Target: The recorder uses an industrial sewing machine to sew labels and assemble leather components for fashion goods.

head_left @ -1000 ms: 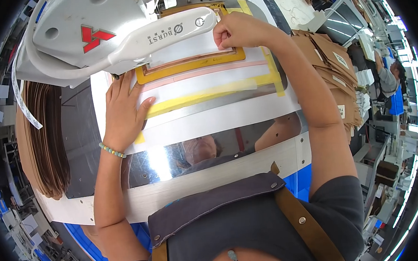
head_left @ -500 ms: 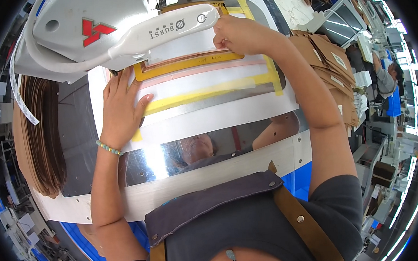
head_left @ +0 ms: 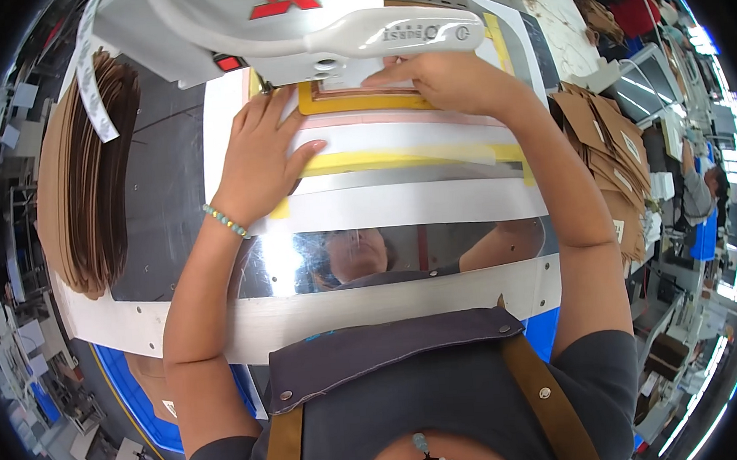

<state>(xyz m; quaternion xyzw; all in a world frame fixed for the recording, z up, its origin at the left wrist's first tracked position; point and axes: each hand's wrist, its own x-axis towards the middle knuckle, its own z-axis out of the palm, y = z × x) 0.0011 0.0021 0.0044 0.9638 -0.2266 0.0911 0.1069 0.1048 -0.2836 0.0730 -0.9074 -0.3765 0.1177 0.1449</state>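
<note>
My left hand lies flat with its fingers spread on the white sheet, beside the left end of a yellow frame. Its fingertips reach close under the white sewing machine head. My right hand is over the frame, its index finger stretched leftward across the white area inside. No held object shows in it. Part of this hand's fingers is hidden by the white lamp arm. Yellow tape strips run along the sheet, nearer to me than the frame.
A thick stack of brown pieces stands at the left, and more brown pieces with white labels lie at the right. In front is a shiny metal plate. A white measuring strip hangs from the machine. A blue bin sits below.
The view has shifted, so the machine and sheet sit further right in the picture. My right hand has moved left over the frame, and its bent fingers have straightened. My left hand stays by the frame.
</note>
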